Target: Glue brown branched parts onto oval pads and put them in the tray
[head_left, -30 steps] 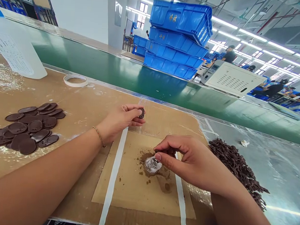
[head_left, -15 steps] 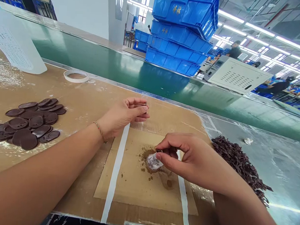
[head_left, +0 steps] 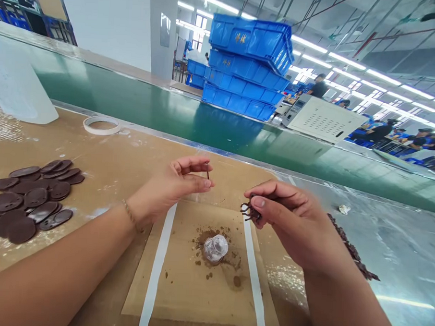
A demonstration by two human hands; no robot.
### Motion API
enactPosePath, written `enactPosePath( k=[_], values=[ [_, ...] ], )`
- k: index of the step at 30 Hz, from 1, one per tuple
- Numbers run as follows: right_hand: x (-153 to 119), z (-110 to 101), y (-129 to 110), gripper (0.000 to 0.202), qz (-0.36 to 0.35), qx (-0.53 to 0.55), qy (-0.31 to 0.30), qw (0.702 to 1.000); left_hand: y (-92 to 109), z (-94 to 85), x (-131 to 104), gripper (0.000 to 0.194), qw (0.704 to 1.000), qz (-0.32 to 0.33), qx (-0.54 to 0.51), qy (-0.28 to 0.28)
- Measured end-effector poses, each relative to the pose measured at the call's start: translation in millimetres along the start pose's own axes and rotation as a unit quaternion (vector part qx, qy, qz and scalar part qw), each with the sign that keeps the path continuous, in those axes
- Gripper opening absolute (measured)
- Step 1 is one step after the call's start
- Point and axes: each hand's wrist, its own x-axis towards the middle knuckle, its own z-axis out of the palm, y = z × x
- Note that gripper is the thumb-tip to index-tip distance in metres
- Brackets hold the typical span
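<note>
My left hand (head_left: 188,178) is raised above the far edge of the cardboard sheet (head_left: 183,296). Between its thumb and fingertips it pinches a thin dark piece (head_left: 208,170), seen edge-on; its full shape is hidden. To the right, my right hand (head_left: 280,206) grips a dark brown branched piece (head_left: 250,210) with several thin prongs pointing left. Below and between both hands, a small clear cup (head_left: 215,248) with whitish smears stands on the cardboard, apart from them. Brown wet spots surround it.
Flat dark brown oval pieces (head_left: 35,198) lie piled at left. A tape roll (head_left: 102,125) and a translucent jug (head_left: 22,87) stand behind. More branched pieces (head_left: 354,253) lie at right. Beyond the table runs a green belt (head_left: 162,115) with stacked blue crates (head_left: 242,82); people work farther back.
My right hand has moved up and away from the clear cup, and the branched piece now shows in its fingers. My left hand still pinches the thin piece. The view has tilted upward.
</note>
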Motion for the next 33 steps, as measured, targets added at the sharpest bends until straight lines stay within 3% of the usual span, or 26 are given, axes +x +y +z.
enactPosePath(
  k=[6, 13, 20, 33],
  values=[
    [-1, -4, 7, 0.013, -0.011, 0.035, 0.006, 0.999, -2, 9.5, -10, 0.038, 0.997, -0.021, -0.028, -0.073],
    [-3, 6, -4, 0.008, -0.103, 0.006, 0.046, 0.994, -3, 16.4, -18, 0.032, 0.990, -0.018, -0.030, -0.134],
    [-4, 11, -6, 0.013, -0.160, -0.059, 0.018, 0.985, -3, 22.6, -21, 0.030, 0.989, -0.037, -0.029, -0.138],
    [-4, 13, -5, 0.019, -0.171, -0.115, -0.011, 0.978, -5, 22.4, -23, 0.026, 0.984, -0.037, -0.051, -0.164]
  ],
)
